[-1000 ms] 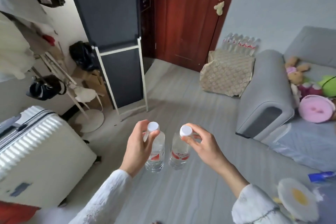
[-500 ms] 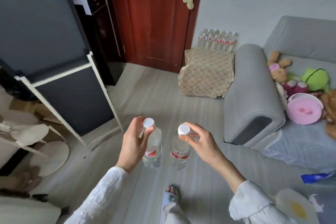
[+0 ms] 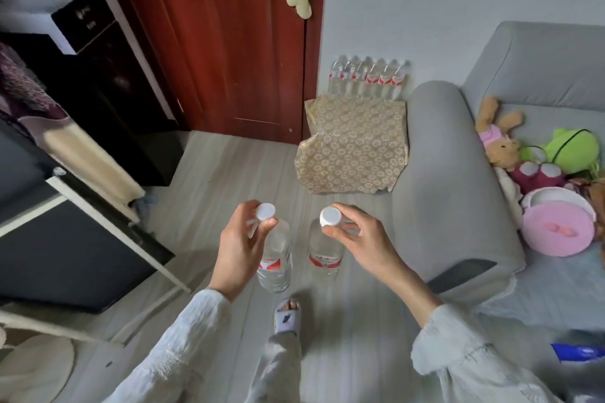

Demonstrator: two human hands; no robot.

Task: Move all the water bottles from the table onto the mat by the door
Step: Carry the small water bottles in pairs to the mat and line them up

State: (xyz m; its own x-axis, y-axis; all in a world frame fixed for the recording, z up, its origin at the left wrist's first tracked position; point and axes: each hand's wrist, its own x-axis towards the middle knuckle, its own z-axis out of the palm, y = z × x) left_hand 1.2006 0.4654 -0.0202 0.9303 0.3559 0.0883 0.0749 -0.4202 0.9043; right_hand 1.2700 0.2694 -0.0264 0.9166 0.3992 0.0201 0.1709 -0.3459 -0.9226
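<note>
I carry two clear water bottles with white caps and red labels, hanging upright above the floor. My left hand [image 3: 240, 244] pinches the neck of the left bottle [image 3: 275, 258] just under its cap. My right hand [image 3: 358, 239] pinches the neck of the right bottle [image 3: 324, 255] the same way. Ahead, a beige patterned mat [image 3: 353, 144] lies on the floor by the red door [image 3: 229, 36]. A row of several water bottles [image 3: 368, 77] stands against the wall at the mat's far edge.
A grey sofa [image 3: 448, 180] with plush toys [image 3: 537, 154] borders the mat on the right. A black cabinet [image 3: 108, 91] and a white-framed dark board [image 3: 75, 239] stand at the left. My slippered foot [image 3: 287, 316] is on the grey floor below the bottles.
I have walked closer to the door and mat, so they look larger and nearer. Both hands keep the same hold on the bottles. My foot has stepped forward into view.
</note>
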